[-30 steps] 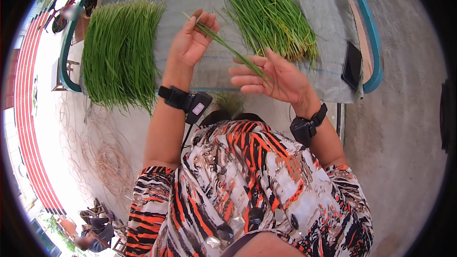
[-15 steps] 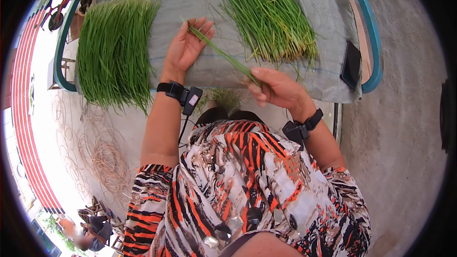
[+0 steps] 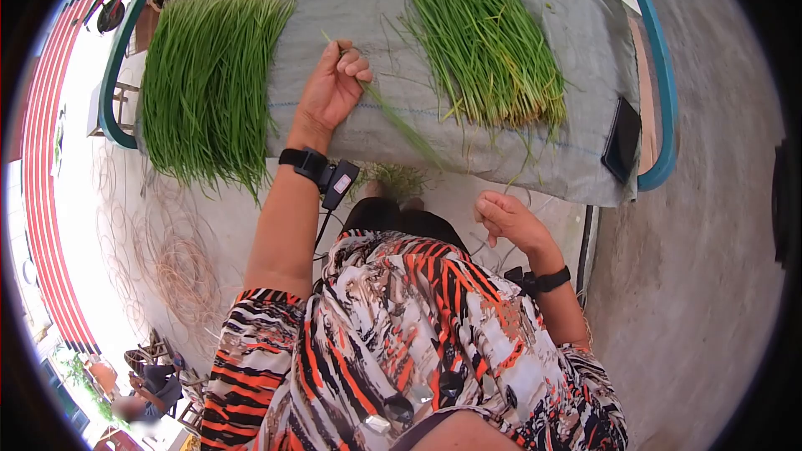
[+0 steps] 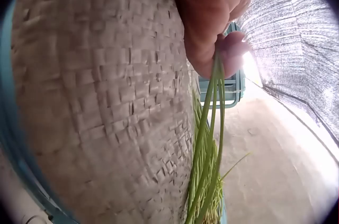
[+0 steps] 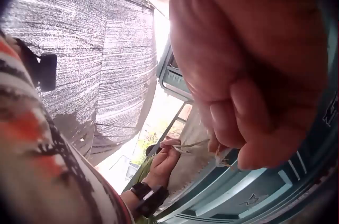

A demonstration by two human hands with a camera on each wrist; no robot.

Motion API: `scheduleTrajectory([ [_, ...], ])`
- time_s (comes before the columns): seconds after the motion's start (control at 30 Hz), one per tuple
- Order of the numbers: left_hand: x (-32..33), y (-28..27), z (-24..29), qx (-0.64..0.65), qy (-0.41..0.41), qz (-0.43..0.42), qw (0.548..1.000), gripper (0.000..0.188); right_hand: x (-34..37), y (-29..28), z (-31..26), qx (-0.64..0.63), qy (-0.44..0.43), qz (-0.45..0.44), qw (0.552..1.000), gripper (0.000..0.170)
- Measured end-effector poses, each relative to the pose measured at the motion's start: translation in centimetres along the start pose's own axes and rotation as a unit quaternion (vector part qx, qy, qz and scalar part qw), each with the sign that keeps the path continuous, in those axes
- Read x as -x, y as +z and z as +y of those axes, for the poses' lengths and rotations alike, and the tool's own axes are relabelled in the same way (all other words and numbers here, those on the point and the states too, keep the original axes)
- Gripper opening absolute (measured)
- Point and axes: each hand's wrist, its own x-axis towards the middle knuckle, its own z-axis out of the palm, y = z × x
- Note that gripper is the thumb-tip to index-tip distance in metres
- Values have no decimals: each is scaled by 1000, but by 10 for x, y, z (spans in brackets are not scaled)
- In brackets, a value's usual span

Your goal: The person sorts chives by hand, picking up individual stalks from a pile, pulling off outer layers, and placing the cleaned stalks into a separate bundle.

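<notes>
My left hand (image 3: 334,88) pinches a few thin green chive stalks (image 4: 209,113) between thumb and fingers, over the near edge of the cloth. Their long ends slant down to the right in the head view, blurred. Drawn back toward my body, my right hand (image 3: 514,221) is apart from the stalks with its fingers curled. A small pale scrap (image 5: 222,158) shows at its fingertips in the right wrist view. An even chive bundle (image 3: 209,83) lies left of my left hand. Further right lies a looser chive pile (image 3: 493,42) with yellowish ends.
Grey woven cloth (image 3: 351,0) covers the table, which has blue-green side rails (image 3: 660,100). A dark phone (image 3: 621,140) lies at its right edge. Loose trimmings (image 3: 397,175) are on the floor by my feet, tangled cord (image 3: 180,271) to the left. Another person sits at the lower left.
My right hand closed at the lower end of the stalks, then pulled away down toward my body. The left fingers have curled in around the stalks, whose free ends now swing loose.
</notes>
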Motion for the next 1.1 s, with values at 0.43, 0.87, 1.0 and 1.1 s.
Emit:
scheduleTrajectory([
  [0.43,-4,14,-9,-59,-19,82,995,25,-31,26,-58,300,-288,362,835,22],
  [0.87,-12,37,-51,-141,-14,132,981,27,-54,6,-55,229,-280,399,843,12],
  [1.0,-15,41,-57,-202,-24,123,971,27,-33,8,-62,-8,-308,305,901,9],
  [1.1,-11,47,-66,-327,-36,140,934,27,-31,10,-59,-87,-271,266,921,12],
])
